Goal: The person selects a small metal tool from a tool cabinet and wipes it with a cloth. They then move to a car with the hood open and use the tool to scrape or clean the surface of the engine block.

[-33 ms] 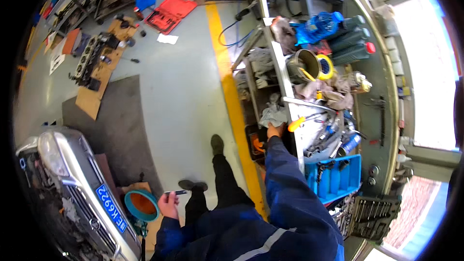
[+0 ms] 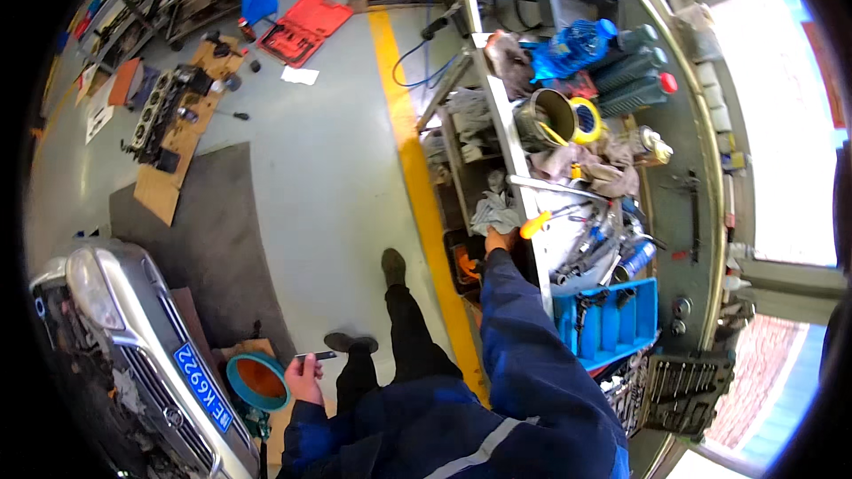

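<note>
The left hand point(image 2: 304, 380), fingers curled closed, holds a slim dark rod point(image 2: 319, 356) near a teal-rimmed bucket point(image 2: 266, 405). At the metal trolley point(image 2: 507, 115), the right hand point(image 2: 500, 239) touches a crumpled grey rag point(image 2: 493, 210) beside the frame, its fingers partly hidden, so I cannot tell how far they close. White characters mark the silver car's point(image 2: 99, 288) blue number plate point(image 2: 202, 386), below a grille with a round emblem point(image 2: 174, 415).

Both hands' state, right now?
Left hand: closed, holding a slim, dark, rod-shaped object.
Right hand: at a crumpled light-grey cloth; grip hidden, open or closed cannot be told.
</note>
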Motion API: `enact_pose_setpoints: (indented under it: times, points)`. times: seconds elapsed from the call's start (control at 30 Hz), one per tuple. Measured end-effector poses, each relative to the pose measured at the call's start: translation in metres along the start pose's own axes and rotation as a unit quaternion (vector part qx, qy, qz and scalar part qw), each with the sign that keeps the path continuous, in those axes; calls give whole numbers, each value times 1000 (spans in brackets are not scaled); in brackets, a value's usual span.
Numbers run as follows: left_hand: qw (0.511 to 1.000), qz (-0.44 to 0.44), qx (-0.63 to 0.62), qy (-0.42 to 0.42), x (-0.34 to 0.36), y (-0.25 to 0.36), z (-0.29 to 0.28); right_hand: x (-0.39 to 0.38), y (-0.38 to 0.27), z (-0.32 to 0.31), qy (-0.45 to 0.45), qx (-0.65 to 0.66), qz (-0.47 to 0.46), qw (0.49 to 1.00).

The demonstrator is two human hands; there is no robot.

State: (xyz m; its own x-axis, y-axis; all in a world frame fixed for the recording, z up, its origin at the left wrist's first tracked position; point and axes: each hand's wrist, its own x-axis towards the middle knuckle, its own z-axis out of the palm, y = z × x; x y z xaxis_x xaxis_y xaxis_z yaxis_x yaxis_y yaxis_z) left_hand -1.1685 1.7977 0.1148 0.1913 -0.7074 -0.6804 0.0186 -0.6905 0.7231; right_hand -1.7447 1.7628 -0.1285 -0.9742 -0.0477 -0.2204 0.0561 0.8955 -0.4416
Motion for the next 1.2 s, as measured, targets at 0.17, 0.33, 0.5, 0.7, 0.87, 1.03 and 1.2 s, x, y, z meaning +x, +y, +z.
enact_pose_setpoints:
  times: [0.17,0.33,0.5,0.7,0.87,1.03,1.2]
  points:
    - [1000,20,20,3,-13,12,-17,-62,-7,-40,-103,24,-25,994]
    - [997,68,15,-41,0,41,22,-148,-19,-112,-356,248,-176,884]
    - [991,100,34,-87,8,82,85,-211,-78,-238,-413,348,-104,835]
    - [990,103,52,-86,12,93,134,-198,-89,-212,-453,324,-115,823]
    - [993,93,44,-59,22,105,128,-189,-129,-165,-472,319,-123,813]
    - [996,69,1,-54,62,119,124,-166,-182,-115,-434,348,-105,824]
    - [995,55,-36,-69,118,141,129,-147,-226,-79,-392,343,-109,847]
